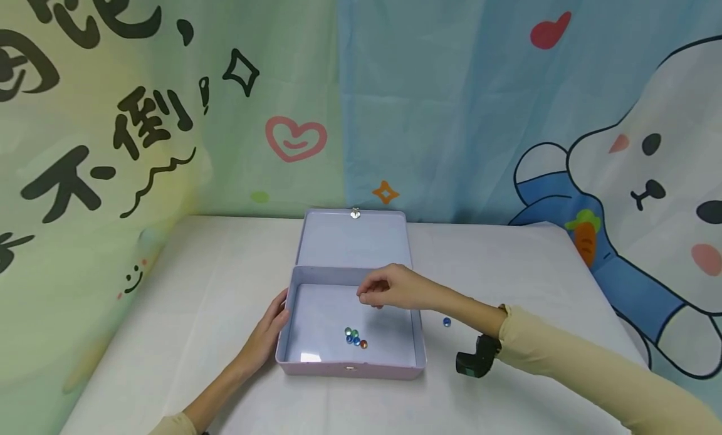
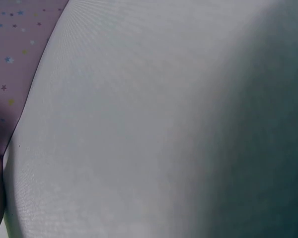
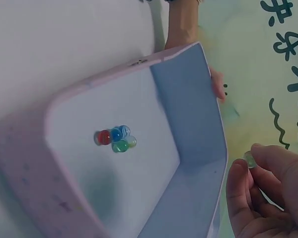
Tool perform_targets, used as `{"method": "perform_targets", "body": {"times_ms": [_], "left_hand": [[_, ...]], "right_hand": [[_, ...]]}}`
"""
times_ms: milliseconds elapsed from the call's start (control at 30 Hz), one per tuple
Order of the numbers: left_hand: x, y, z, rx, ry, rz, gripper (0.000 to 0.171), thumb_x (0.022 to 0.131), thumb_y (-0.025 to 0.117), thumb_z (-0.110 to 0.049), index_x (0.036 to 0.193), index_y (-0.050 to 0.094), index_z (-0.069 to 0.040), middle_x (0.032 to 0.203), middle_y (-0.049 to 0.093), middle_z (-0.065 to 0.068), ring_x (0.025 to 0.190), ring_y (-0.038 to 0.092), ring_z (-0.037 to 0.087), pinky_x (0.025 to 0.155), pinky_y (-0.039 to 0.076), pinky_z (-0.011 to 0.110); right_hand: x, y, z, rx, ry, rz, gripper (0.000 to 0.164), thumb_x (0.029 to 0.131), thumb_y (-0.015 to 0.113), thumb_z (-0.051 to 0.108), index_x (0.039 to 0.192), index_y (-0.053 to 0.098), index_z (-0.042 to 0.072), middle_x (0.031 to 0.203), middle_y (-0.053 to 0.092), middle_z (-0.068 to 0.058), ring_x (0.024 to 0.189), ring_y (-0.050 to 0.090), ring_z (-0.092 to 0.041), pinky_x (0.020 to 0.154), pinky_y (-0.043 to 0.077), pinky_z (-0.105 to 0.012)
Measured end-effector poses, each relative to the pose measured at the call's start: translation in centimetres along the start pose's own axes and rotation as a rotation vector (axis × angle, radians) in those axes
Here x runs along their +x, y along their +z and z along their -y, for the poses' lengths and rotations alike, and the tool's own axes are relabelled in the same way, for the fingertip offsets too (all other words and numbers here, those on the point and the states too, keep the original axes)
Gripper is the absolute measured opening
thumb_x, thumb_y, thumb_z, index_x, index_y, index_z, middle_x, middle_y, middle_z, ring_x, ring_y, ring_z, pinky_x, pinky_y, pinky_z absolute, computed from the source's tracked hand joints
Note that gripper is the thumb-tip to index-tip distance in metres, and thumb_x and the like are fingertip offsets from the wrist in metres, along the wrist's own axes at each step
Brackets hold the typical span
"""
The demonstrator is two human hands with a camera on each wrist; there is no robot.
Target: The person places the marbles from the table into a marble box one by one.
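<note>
A pale box (image 1: pixel 316 368) with a lilac, star-printed outside lies open on the white table, its lid (image 1: pixel 352 237) folded back. Above the box's interior, my right hand (image 1: pixel 389 288) pinches a pale green, see-through marble (image 3: pixel 249 159) between thumb and fingertips. My left hand (image 1: pixel 271 325) rests along the outside of the left wall, fingers extended against it. Several marbles (image 1: pixel 356 338) in blue, green and red-orange sit clustered on the box floor toward the front.
One blue marble (image 1: pixel 447 322) lies on the white tablecloth (image 1: pixel 479 266) right of the box, near my right forearm. A black wrist camera (image 1: pixel 478 356) hangs below that sleeve. A printed curtain (image 1: pixel 417 109) stands behind the table.
</note>
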State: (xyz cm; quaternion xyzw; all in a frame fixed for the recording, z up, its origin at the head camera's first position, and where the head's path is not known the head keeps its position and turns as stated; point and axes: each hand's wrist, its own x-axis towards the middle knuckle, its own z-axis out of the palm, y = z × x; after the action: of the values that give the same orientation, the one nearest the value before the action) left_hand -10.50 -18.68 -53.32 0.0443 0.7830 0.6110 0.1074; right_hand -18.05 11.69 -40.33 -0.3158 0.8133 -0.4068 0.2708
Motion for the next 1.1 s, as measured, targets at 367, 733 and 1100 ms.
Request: {"method": "perform_targets", "body": {"times_ms": [367,733,1100], "left_hand": [[0.1,-0.1,0.3,-0.011,0.0,0.007,0.052,0.104,0.033,-0.035,0.154,0.019,-0.029,0.161,0.022,0.015,0.147,0.023,0.041,0.112,0.024,0.066],[0.1,0.0,0.0,-0.007,-0.012,-0.004,0.052,0.104,0.034,-0.035,0.154,0.02,-0.029,0.161,0.022,0.014,0.147,0.024,0.041,0.111,0.026,0.066],[0.1,0.1,0.0,-0.011,-0.011,-0.008,0.052,0.104,0.034,-0.035,0.154,0.021,-0.028,0.16,0.024,0.016,0.146,0.026,0.041,0.111,0.027,0.065]], "right_hand": [[4.0,1.0,-0.3,-0.258,-0.023,0.133,0.015,0.092,0.065,0.017,0.1,0.071,0.006,0.079,0.066,0.003,0.069,0.054,-0.003,0.065,0.048,-0.016],[7.5,3.6,-0.7,-0.381,-0.007,0.204,0.005,0.089,0.069,0.013,0.09,0.068,0.008,0.076,0.059,0.004,0.071,0.048,-0.005,0.064,0.041,-0.014],[8.7,4.6,-1.9,-0.373,0.036,0.196,0.006,0.086,0.071,0.01,0.087,0.068,0.006,0.072,0.057,0.005,0.066,0.047,-0.005,0.06,0.039,-0.014]]}}
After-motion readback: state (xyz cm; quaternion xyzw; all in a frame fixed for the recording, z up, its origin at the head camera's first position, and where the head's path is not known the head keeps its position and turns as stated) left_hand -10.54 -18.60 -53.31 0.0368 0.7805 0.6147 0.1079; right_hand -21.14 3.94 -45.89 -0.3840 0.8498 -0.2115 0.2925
